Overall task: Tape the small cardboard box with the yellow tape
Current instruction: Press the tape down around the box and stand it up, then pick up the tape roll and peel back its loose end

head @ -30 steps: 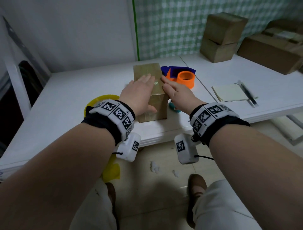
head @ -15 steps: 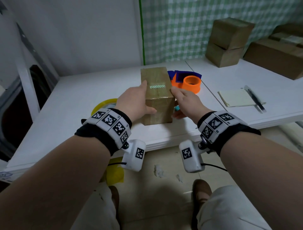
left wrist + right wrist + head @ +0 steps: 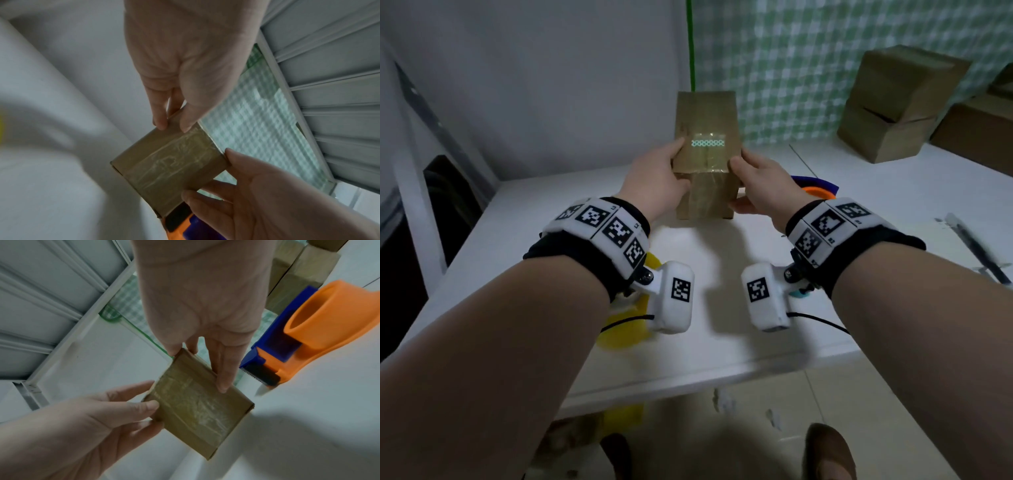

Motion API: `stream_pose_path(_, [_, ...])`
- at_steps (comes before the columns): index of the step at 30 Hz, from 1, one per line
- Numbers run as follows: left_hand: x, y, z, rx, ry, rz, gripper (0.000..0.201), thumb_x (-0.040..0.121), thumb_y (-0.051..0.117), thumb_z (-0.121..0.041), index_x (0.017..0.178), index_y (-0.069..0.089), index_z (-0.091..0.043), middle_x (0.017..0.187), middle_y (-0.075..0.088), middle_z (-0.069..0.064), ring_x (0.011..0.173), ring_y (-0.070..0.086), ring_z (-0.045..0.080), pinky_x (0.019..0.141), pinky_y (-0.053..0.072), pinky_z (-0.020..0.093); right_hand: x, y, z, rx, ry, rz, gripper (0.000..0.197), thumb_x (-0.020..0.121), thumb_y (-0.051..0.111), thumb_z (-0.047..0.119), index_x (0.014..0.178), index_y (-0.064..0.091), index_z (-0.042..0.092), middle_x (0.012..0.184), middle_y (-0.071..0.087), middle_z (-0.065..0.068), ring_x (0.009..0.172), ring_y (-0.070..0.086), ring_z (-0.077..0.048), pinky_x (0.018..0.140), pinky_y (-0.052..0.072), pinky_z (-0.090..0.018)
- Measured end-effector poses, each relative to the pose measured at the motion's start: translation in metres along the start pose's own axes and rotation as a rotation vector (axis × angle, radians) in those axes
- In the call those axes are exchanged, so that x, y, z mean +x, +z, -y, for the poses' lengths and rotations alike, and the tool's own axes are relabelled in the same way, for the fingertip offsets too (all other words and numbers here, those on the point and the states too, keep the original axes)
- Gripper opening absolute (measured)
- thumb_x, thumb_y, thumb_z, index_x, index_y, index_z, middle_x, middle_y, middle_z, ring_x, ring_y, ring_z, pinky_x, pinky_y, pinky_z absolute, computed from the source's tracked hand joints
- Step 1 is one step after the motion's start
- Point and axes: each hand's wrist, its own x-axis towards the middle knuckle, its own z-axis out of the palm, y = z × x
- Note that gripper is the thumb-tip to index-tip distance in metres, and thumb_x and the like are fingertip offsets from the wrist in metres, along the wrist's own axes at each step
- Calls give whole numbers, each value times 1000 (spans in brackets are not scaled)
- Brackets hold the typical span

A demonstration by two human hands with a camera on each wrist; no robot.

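At the far left edge of the white table (image 3: 524, 219), a yellow object (image 3: 626, 329) lies partly hidden under the left wrist and its camera; what it is cannot be made out. The left hand (image 3: 654, 185) grips the left side of the small cardboard box (image 3: 705, 164), thumb on the near face and fingers (image 3: 159, 113) curled round the side. The box is held up above the table between both hands, tilted, with a strip of glossy tape (image 3: 174, 160) running across its end face and a pale patterned strip showing on the side that faces the person. The right hand (image 3: 760, 185) clamps the opposite side, its fingers (image 3: 224, 369) laid along the edge. Just beyond the right hand, an orange and blue tape dispenser (image 3: 308, 331) rests on the table. Farther right stand stacked cardboard boxes (image 3: 893, 102) by the checked wall, and a pen (image 3: 976, 250) lies near the table's right edge.
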Motion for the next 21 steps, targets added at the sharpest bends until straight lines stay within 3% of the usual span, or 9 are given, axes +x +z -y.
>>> stream_pose_path(1, [7,1,2,-41,-17,0,59,83,61,-7,138,46,-21,125,61,1,116,56,17,94,37,17,10,2,1,-3,-1,7,38,96,38,31,131,52,34,99,57,1,80,57,-24,69,59,-33])
stream_pose_path(3, [19,4,8,-119,-36,11,56,83,59,-4,136,49,-22,122,62,0,114,57,18,99,44,28,27,6,1,-29,7,16,40,96,37,31,132,50,37,94,55,0,79,55,-26,46,51,-21])
stream_pose_path(5, [31,9,15,-124,-52,29,56,84,58,-5,136,48,-21,126,61,-1,115,56,17,98,42,24,40,9,-1,-53,22,20,40,96,35,30,133,50,37,99,58,-4,80,56,-27,37,43,-15])
stream_pose_path(8, [42,15,23,-133,-87,56,53,85,58,-7,136,49,-19,129,60,0,117,56,17,99,41,25,53,12,-8,-57,34,25,39,97,35,27,132,51,34,110,61,-10,84,57,-26,53,54,-23])
stream_pose_path(11, [42,17,26,-107,-92,97,47,85,56,-9,131,54,-21,125,63,0,113,58,19,96,41,25,55,16,-14,-50,35,18,38,98,34,24,129,54,31,100,56,-8,81,54,-26,69,52,-33])
stream_pose_path(14, [34,9,23,-48,-90,125,50,87,56,-13,136,47,-20,134,57,0,121,52,20,96,36,21,51,19,-17,-101,39,30,36,96,36,21,126,57,28,96,56,-9,78,53,-25,74,53,-38])
stream_pose_path(17, [16,-5,14,9,-66,117,60,89,57,-17,144,35,-20,143,47,2,126,48,20,94,33,17,40,18,-19,-171,53,1,43,95,44,22,138,48,23,98,59,-7,80,58,-24,85,58,-44])
stream_pose_path(19, [-1,-16,9,55,-50,99,57,88,59,-21,142,39,-20,135,53,5,120,52,21,90,36,20,28,16,-20,-183,69,-35,50,94,48,21,143,40,16,99,58,-5,83,61,-24,86,57,-46])
stream_pose_path(21, [-21,-27,6,148,-51,106,54,87,60,-28,138,45,-19,125,60,6,116,54,23,89,37,23,14,15,-19,-159,82,-48,47,93,50,18,139,45,12,93,59,-3,80,60,-23,82,58,-42])
